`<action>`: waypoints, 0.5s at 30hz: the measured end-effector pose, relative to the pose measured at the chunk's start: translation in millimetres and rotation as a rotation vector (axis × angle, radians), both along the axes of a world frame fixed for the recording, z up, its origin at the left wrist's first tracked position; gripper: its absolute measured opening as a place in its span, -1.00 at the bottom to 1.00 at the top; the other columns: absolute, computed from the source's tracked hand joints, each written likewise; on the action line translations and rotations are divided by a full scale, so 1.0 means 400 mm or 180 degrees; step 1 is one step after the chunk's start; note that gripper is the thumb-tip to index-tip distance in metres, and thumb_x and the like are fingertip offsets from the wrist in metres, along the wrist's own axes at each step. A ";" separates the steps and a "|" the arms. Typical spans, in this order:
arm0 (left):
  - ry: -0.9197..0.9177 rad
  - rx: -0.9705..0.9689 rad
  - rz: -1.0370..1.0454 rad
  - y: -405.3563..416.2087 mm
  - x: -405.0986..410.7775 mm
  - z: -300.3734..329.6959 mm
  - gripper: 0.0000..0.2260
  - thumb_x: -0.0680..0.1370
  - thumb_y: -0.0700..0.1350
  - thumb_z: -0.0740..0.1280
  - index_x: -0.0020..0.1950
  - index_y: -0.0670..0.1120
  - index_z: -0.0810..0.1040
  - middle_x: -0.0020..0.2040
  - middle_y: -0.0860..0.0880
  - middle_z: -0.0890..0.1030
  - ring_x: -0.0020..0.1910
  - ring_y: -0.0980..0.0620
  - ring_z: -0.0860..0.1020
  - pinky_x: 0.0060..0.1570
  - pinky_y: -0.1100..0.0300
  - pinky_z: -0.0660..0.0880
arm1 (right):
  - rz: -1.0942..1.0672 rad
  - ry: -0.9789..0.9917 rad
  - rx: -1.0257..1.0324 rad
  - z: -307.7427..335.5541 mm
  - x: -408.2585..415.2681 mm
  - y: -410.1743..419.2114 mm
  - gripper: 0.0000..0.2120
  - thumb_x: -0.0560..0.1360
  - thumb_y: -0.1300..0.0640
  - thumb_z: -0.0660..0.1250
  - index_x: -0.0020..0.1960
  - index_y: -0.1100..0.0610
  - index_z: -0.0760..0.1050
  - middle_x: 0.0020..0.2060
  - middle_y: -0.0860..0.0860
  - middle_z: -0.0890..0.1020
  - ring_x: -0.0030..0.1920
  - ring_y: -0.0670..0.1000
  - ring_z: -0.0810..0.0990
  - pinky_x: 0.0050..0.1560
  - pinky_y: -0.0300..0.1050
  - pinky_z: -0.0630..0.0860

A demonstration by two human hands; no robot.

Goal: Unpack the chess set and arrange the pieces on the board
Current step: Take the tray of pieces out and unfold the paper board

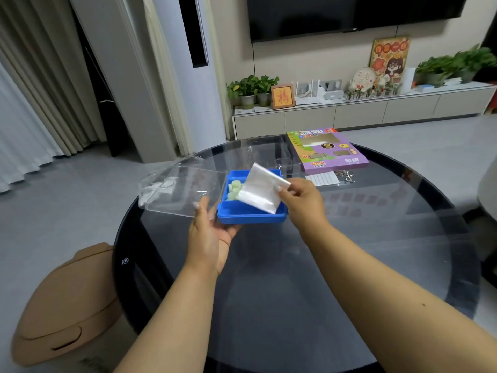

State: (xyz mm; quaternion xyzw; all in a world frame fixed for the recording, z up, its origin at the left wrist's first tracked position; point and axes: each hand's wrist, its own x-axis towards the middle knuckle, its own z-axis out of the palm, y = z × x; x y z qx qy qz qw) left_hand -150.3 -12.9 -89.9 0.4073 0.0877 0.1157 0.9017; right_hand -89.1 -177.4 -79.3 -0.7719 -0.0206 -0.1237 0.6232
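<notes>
- Here the left hand (208, 232) holds a blue case (251, 211) from below and at its near left corner, palm up, thumb lying along the edge of the case's clear lid (188, 191), fingers hidden beneath.
- The case is lifted above the round dark glass table (295, 292); its lid is swung open to the left and stands out nearly level with the case.
- Inside the case, at the far left, lies a small cluster of pale green round chess pieces (234, 189).
- The right hand (304, 200) pinches a folded whitish plastic sheet (262, 191) by its right corner, between thumb and forefinger; the sheet slants across the open case, its lower end reaching the near wall, and hides much of the inside.
- Whether the sheet is the board or a bag cannot be told.
- Farther back on the table lies a purple and green game box (329, 153), flat, with a clear plastic tray (269, 152) just to its left.
- Near the box's front edge lie a white printed slip (322, 179) and a few metal rings (347, 175).
- A tan stool (64, 305) stands on the floor to the left of the table.
</notes>
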 end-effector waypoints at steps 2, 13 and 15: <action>-0.0060 -0.0073 0.0141 0.022 0.011 0.015 -0.48 0.65 0.14 0.00 0.55 -0.06 0.10 0.25 -0.15 0.52 0.13 -0.11 0.61 0.11 -0.22 0.52 | -0.0086 -0.0072 0.0641 0.026 -0.001 0.023 -0.82 0.51 0.14 0.34 -0.15 0.27 0.55 -0.15 0.11 0.52 -0.23 -0.04 0.46 -0.17 -0.04 0.50; 0.0303 -0.0238 0.0812 0.126 0.120 0.031 -0.48 0.64 0.15 -0.02 0.55 -0.05 0.10 0.44 -0.14 0.36 0.24 -0.15 0.53 0.21 -0.22 0.46 | -0.0204 0.0680 0.1022 -0.009 0.052 0.125 -0.77 0.55 0.11 0.28 -0.12 0.28 0.53 -0.28 0.11 0.54 -0.25 0.10 0.50 -0.22 -0.01 0.49; 0.0400 -0.0222 0.0910 0.142 0.141 0.024 -0.48 0.64 0.17 -0.02 0.54 -0.05 0.13 0.43 -0.13 0.38 0.25 -0.15 0.52 0.20 -0.21 0.47 | -0.0224 0.0765 0.1121 -0.029 0.063 0.138 -0.77 0.54 0.12 0.30 -0.27 0.17 0.52 -0.31 0.10 0.56 -0.24 0.12 0.54 -0.11 0.11 0.57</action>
